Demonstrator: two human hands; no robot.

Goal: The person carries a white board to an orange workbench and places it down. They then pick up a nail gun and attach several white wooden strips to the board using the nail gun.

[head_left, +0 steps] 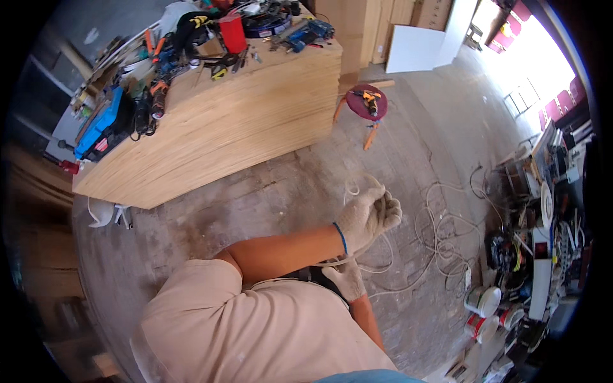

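"Left to right, what do I have?"

"Tools (pixel 297 39) out to the bench's (pixel 255 115) right corner, then the right hand (pixel 347 281), partly hidden; I can't tell whether it grips. Next, the left hand (pixel 377 215), fingers curled round the cable (pixel 436 250)."

"Where's the rest?"

"Right of both hands, looped on the floor (pixel 268 185) toward its right edge, short of the buckets (pixel 483 301). I see no single long axis; the left hand looks nearer."
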